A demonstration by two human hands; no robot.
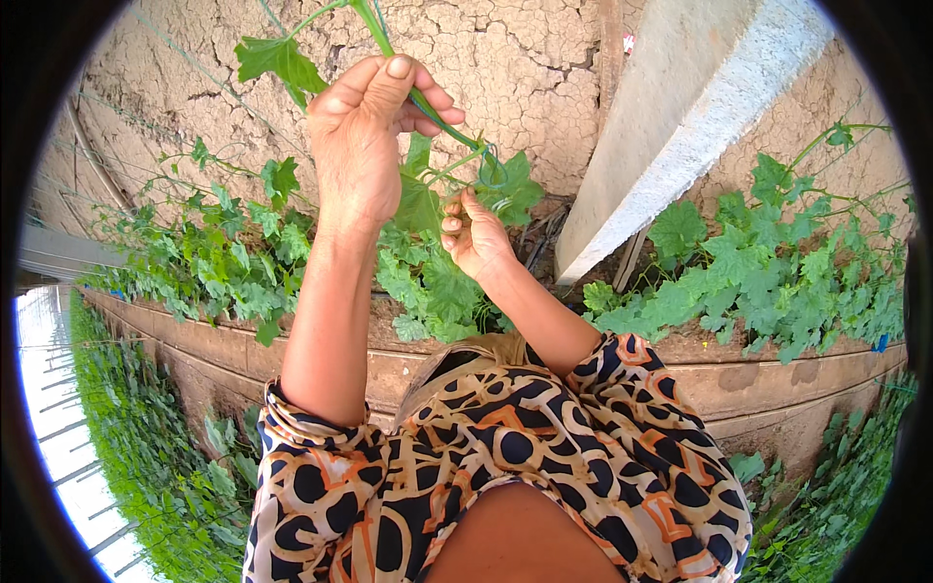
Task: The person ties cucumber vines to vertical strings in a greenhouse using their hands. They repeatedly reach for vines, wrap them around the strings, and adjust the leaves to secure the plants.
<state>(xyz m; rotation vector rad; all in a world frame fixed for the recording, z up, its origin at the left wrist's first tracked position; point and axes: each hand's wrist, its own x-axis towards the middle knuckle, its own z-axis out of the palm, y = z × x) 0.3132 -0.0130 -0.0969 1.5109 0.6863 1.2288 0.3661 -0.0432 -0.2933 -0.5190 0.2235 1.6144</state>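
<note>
My left hand (361,135) grips a green climbing-vine stem (373,28) between thumb and fingers. The stem slants down to the right out of my grip, with green twine (493,175) along it that loops loosely near a leaf joint. A lobed leaf (273,64) hangs from the vine to the left of that hand. Just below the twine loop is my right hand (477,233), thumb against curled fingers, among the broad lower leaves (521,191). Whether twine or a leaf stalk lies between those fingertips is too small to tell.
A pale concrete post (656,167) rises at a slant right of my hands. Leafy vines (736,255) grow on the right, and more vines (233,226) on the left. Thin strings (211,76) cross above cracked earth (525,65). Brown drip-line tubing (794,361) runs along the bed.
</note>
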